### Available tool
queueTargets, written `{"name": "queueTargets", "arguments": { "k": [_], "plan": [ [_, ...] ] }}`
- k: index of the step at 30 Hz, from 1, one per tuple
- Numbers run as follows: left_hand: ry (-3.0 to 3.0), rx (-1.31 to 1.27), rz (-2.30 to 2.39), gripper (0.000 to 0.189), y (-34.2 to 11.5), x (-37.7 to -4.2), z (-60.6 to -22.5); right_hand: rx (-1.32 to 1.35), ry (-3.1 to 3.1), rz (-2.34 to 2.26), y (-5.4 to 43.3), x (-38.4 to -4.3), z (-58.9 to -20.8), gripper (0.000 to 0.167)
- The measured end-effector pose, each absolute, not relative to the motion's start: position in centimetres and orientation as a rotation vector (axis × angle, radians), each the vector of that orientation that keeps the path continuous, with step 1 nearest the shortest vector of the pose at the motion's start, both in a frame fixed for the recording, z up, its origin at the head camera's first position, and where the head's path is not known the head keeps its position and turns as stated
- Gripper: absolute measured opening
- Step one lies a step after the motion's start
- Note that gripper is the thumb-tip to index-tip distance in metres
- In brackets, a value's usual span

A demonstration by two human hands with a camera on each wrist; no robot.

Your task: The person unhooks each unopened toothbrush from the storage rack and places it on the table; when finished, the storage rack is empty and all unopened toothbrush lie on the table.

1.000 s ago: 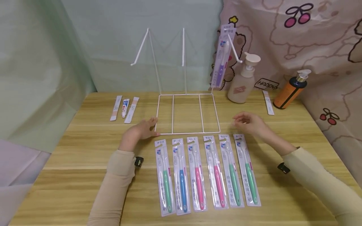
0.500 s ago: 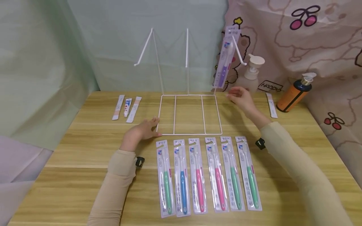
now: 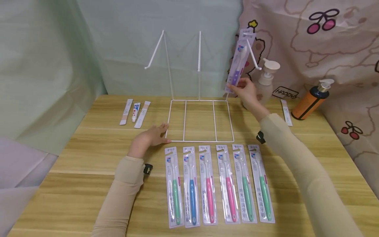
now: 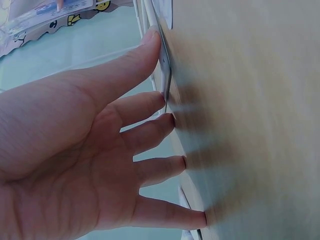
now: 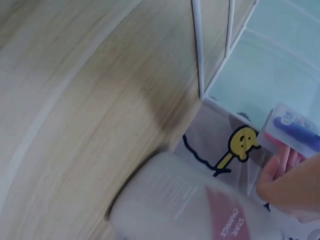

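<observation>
A white wire rack (image 3: 201, 141) with three upright hooks stands at the back of the wooden table. From its right hook (image 3: 254, 56) hangs a packaged purple toothbrush (image 3: 239, 62). My right hand (image 3: 248, 93) pinches this pack near its lower end, thumb in front; the right wrist view shows the fingers (image 5: 286, 160) at the pack's bottom. My left hand (image 3: 149, 136) rests at the rack's front left corner, fingers extended to the tabletop and thumb (image 4: 147, 47) on the frame. Packaged green (image 3: 176, 197), blue (image 3: 192, 197) and pink (image 3: 210, 197) toothbrushes lie in a row before the rack.
Behind my right hand stands a beige pump bottle (image 3: 265, 85), partly hidden. An orange pump bottle (image 3: 309, 102) and a slim sachet (image 3: 286, 113) are farther right. Left of the rack lie a small toothpaste tube (image 3: 135, 112) and two sachets. Cloth hangs behind the table.
My right hand has risen from above the table, right of the rack, to the hanging purple toothbrush pack and taken hold of its lower end. My left hand has stayed at the rack's corner.
</observation>
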State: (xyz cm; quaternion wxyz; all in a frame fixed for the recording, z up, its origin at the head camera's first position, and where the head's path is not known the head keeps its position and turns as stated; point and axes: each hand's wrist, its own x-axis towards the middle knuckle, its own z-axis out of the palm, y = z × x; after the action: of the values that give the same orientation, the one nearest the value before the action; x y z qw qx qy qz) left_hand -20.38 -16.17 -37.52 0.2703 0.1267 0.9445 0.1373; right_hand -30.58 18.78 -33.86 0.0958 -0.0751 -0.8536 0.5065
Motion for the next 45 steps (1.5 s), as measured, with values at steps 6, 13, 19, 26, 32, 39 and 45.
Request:
{"name": "queueTargets", "arguments": {
  "k": [6, 13, 19, 26, 32, 39, 45],
  "plan": [
    [2.548, 0.345, 0.356, 0.077, -16.0, -20.3, -37.3, -0.245, -2.475, 1.566, 18.2, -30.4, -33.5, 0.048],
    [2.539, 0.330, 0.375, 0.077, -16.1, -20.3, -37.2, -0.025, -2.494, 1.638, 18.0, -29.4, -33.3, 0.037],
    [2.541, 0.324, 0.388, 0.076, -16.2, -20.4, -37.0, 0.167, -2.508, 1.567, 17.9, -27.8, -33.0, 0.039],
    [2.545, 0.326, 0.383, 0.075, -16.2, -20.3, -36.8, 0.289, -2.547, 1.479, 18.0, -26.5, -32.2, 0.042],
    [2.545, 0.330, 0.380, 0.075, -16.3, -20.1, -36.9, 0.334, -2.613, 1.429, 17.5, -26.4, -32.0, 0.040],
    [2.549, 0.342, 0.369, 0.076, -16.1, -20.2, -37.3, 0.398, -2.642, 1.376, 16.9, -25.6, -31.9, 0.041],
    [2.546, 0.345, 0.365, 0.075, -16.2, -20.2, -37.5, 0.489, -2.658, 1.370, 16.5, -24.2, -31.8, 0.037]
  ]
}}
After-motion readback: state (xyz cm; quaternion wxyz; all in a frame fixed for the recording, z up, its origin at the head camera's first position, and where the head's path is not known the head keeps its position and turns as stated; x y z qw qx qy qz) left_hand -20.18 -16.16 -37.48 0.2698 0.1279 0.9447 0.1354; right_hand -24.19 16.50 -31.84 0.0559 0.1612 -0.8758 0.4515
